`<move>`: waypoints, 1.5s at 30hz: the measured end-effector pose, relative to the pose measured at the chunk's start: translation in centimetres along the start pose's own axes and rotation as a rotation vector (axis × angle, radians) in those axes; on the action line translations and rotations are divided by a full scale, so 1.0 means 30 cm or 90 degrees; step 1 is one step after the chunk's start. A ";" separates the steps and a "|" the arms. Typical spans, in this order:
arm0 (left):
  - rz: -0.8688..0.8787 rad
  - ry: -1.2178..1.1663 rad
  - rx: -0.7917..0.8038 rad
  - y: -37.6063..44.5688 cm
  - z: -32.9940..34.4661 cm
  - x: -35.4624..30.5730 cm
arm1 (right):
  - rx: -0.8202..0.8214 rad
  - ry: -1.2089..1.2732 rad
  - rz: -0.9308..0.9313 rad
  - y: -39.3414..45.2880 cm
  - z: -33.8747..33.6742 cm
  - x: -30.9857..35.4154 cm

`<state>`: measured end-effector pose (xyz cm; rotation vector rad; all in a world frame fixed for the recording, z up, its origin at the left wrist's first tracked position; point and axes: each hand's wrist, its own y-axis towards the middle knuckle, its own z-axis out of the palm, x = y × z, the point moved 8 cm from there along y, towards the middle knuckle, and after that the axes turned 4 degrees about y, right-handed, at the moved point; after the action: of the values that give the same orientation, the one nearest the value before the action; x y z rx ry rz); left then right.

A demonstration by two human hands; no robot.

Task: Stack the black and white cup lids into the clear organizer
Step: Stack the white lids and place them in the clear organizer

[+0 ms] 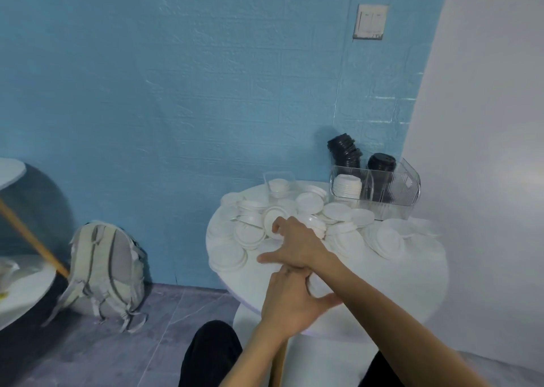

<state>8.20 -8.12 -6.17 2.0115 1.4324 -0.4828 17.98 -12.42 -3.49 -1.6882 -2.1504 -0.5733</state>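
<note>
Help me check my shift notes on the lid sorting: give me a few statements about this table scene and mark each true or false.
1. Black lids rise above the rim of the clear organizer. True.
2. The loose lids spread over the round table are mostly black. False: the loose lids on the table are white.
3. The right hand reaches into the pile of white lids. True.
4. A stack of white lids sits in the organizer's left compartment. True.
5. A backpack lies on the table beside the organizer. False: it stands on the floor against the blue wall.
6. The left hand is inside the organizer. False: it is at the table's near edge, holding white lids.
</note>
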 end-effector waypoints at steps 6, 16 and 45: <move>-0.012 0.024 0.028 0.003 0.012 0.006 | -0.038 0.057 -0.038 -0.047 -0.072 -0.009; -0.025 0.022 0.043 0.002 0.019 0.014 | -0.110 0.172 -0.068 -0.289 -0.241 -0.150; 0.038 -0.019 0.010 -0.010 -0.006 -0.004 | -0.058 0.347 -0.033 -0.399 -0.081 -0.334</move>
<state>7.86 -8.01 -6.04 2.0449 1.3498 -0.4977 8.71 -24.51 -7.65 -1.3190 -1.7937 -1.0234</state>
